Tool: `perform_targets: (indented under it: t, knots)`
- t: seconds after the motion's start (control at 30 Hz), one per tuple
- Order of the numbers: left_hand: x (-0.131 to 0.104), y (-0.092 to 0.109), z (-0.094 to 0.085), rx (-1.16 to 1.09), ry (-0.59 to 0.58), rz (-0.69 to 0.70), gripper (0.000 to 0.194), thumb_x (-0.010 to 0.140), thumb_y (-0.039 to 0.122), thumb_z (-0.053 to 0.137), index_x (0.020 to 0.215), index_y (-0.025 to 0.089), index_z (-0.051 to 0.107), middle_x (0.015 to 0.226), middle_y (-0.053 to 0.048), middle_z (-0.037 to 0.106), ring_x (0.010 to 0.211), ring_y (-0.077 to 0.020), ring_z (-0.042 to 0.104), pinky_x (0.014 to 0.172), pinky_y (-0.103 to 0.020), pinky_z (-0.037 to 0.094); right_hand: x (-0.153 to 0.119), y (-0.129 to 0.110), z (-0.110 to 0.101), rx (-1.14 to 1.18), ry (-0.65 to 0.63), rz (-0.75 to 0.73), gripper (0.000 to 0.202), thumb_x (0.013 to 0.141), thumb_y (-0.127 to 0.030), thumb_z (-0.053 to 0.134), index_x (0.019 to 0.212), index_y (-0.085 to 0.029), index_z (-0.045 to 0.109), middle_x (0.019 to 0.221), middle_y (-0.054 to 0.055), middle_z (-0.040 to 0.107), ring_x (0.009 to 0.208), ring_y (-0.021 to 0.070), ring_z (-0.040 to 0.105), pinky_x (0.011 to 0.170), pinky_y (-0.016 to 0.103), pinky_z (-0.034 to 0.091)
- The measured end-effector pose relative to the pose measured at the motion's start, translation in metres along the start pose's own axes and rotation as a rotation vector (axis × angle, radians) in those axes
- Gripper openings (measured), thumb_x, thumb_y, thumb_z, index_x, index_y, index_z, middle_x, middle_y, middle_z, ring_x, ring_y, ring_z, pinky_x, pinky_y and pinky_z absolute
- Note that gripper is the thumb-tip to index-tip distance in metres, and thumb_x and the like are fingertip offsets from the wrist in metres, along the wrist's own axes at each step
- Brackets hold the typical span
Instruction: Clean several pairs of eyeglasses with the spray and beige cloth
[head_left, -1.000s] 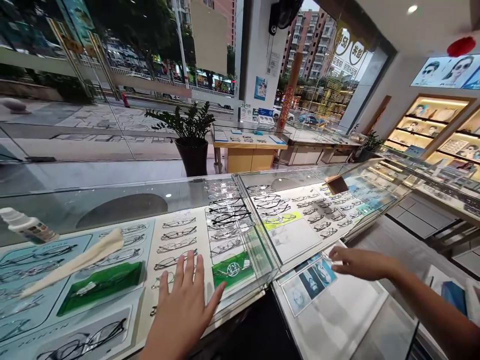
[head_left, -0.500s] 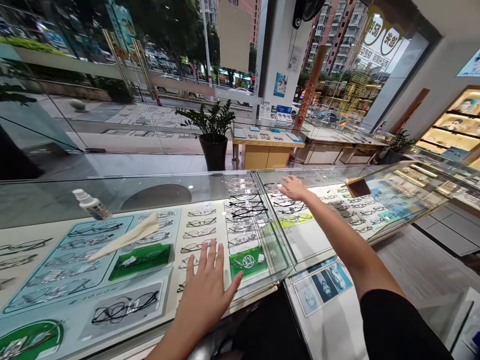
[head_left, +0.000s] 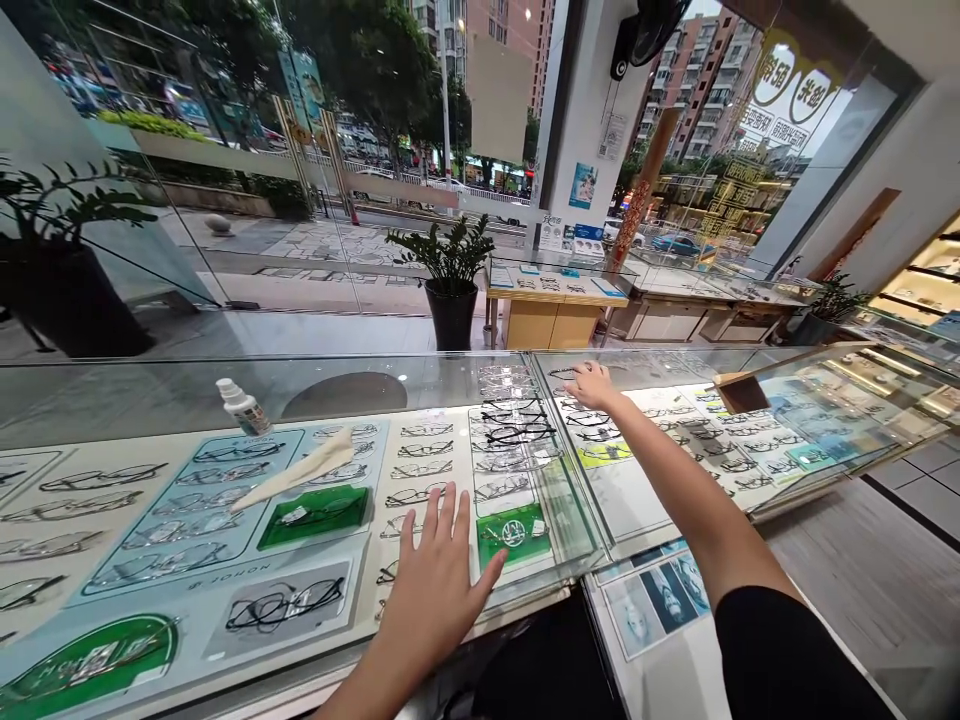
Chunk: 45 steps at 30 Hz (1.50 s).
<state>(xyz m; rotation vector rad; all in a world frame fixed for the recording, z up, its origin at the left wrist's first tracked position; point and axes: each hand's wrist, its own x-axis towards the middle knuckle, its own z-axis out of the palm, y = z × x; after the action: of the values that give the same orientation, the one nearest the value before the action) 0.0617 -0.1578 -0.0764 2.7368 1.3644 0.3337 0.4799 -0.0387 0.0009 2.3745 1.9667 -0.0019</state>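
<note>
A shop with broad street windows holds a long glass-topped display case (head_left: pixel 176 388), and rows of thin-rimmed eyeglasses (head_left: pixel 421 472) lie inside it, spaced apart, probably so that each pair shows from above. The person's left hand (head_left: pixel 435 595) lies palm down over the near part, 5 digits spread apart with nothing gripped; the flat pose suggests bracing against the glass. The right hand (head_left: pixel 592 386) reaches across to the far side, its arm in a short black sleeve (head_left: pixel 787 650). Its fingers point left, close together, beside dark slim-framed eyeglasses (head_left: pixel 561 373) at the back of the adjoining section; whether they clamp or touch these cannot be told. A white plastic spray bottle (head_left: pixel 244 408) and a crumpled cream cloth (head_left: pixel 300 472) rest left of both hands, likely set aside to leave reaching room.
</note>
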Motion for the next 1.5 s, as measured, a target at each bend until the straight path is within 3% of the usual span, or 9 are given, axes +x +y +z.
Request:
perform_targets:
  t: [0.2, 0.33, 0.47, 0.6, 0.73, 0.87, 1.07, 1.3, 1.5]
  knots:
    - [0.001, 0.002, -0.002, -0.011, -0.015, -0.004, 0.101, 0.101, 0.080, 0.031, 0.169, 0.007, 0.038, 0.179, -0.019, 0.027, 0.169, -0.0425, 0.022, 0.134, -0.066, 0.017, -0.076, 0.001, -0.039, -0.041, 0.182, -0.050, 0.096, 0.106, -0.076, 0.016, 0.173, -0.009, 0.031, 0.186, 0.012, 0.011, 0.170, 0.0444, 0.003, 0.137, 0.062, 0.007]
    - [0.000, 0.001, -0.002, 0.008, -0.020, 0.011, 0.099, 0.102, 0.078, 0.031, 0.169, 0.005, 0.038, 0.179, -0.020, 0.026, 0.169, -0.0426, 0.022, 0.135, -0.066, 0.019, -0.175, 0.006, -0.061, -0.036, 0.205, -0.095, 0.098, 0.105, -0.078, 0.017, 0.178, -0.013, 0.017, 0.187, 0.008, 0.003, 0.171, 0.0441, -0.004, 0.138, 0.065, 0.008]
    - [-0.001, 0.001, -0.002, 0.024, -0.002, 0.029, 0.096, 0.103, 0.075, 0.031, 0.168, 0.004, 0.040, 0.178, -0.021, 0.027, 0.169, -0.0419, 0.022, 0.134, -0.064, 0.020, -0.297, 0.011, -0.072, 0.030, 0.091, -0.102, 0.091, 0.105, -0.077, 0.027, 0.180, -0.027, 0.008, 0.186, -0.003, 0.006, 0.172, 0.0406, -0.002, 0.139, 0.065, 0.009]
    - [-0.002, 0.002, -0.003, 0.048, -0.009, 0.035, 0.093, 0.104, 0.071, 0.031, 0.168, 0.004, 0.041, 0.179, -0.022, 0.028, 0.169, -0.0415, 0.022, 0.134, -0.064, 0.019, -0.405, 0.015, -0.057, 0.169, -0.191, -0.011, 0.079, 0.106, -0.072, 0.036, 0.176, -0.046, 0.011, 0.183, -0.012, 0.016, 0.173, 0.0317, 0.004, 0.139, 0.059, 0.026]
    - [-0.001, 0.001, -0.004, 0.081, -0.014, 0.048, 0.094, 0.104, 0.071, 0.028, 0.167, 0.003, 0.041, 0.178, -0.023, 0.028, 0.169, -0.0423, 0.023, 0.134, -0.064, 0.020, -0.457, 0.021, 0.006, 0.255, -0.403, 0.058, 0.078, 0.103, -0.076, 0.042, 0.174, -0.048, 0.024, 0.180, -0.007, 0.030, 0.170, 0.0333, 0.019, 0.132, 0.057, 0.038]
    - [-0.001, -0.002, -0.002, 0.085, -0.004, 0.058, 0.094, 0.104, 0.070, 0.024, 0.166, 0.002, 0.043, 0.178, -0.024, 0.029, 0.168, -0.0433, 0.024, 0.133, -0.065, 0.021, -0.440, 0.040, 0.089, 0.199, -0.380, 0.116, 0.097, 0.096, -0.087, 0.045, 0.173, -0.028, 0.039, 0.180, 0.011, 0.030, 0.169, 0.0413, 0.020, 0.136, 0.062, 0.026]
    - [-0.001, -0.005, 0.001, 0.078, 0.012, 0.052, 0.097, 0.102, 0.071, 0.022, 0.165, 0.000, 0.045, 0.178, -0.024, 0.030, 0.168, -0.0426, 0.023, 0.134, -0.064, 0.019, -0.339, 0.100, 0.173, -0.055, -0.108, 0.159, 0.104, 0.098, -0.085, 0.040, 0.168, -0.009, 0.045, 0.181, 0.021, 0.022, 0.169, 0.0457, 0.016, 0.138, 0.063, 0.013]
    - [0.000, -0.013, 0.006, 0.111, 0.008, 0.054, 0.100, 0.098, 0.076, 0.027, 0.164, 0.003, 0.048, 0.178, -0.021, 0.031, 0.168, -0.0419, 0.024, 0.133, -0.065, 0.022, -0.214, 0.152, 0.214, -0.171, 0.125, 0.113, 0.091, 0.105, -0.069, 0.035, 0.171, -0.006, 0.037, 0.184, 0.014, 0.020, 0.170, 0.0432, 0.015, 0.138, 0.061, 0.013]
    - [-0.005, -0.027, 0.013, 0.155, 0.044, 0.107, 0.097, 0.098, 0.074, 0.033, 0.167, 0.007, 0.043, 0.179, -0.019, 0.030, 0.168, -0.0405, 0.024, 0.132, -0.064, 0.025, -0.144, 0.167, 0.227, -0.137, 0.125, 0.086, 0.084, 0.106, -0.062, 0.036, 0.170, -0.007, 0.039, 0.184, 0.012, 0.020, 0.170, 0.0414, 0.013, 0.138, 0.059, 0.013]
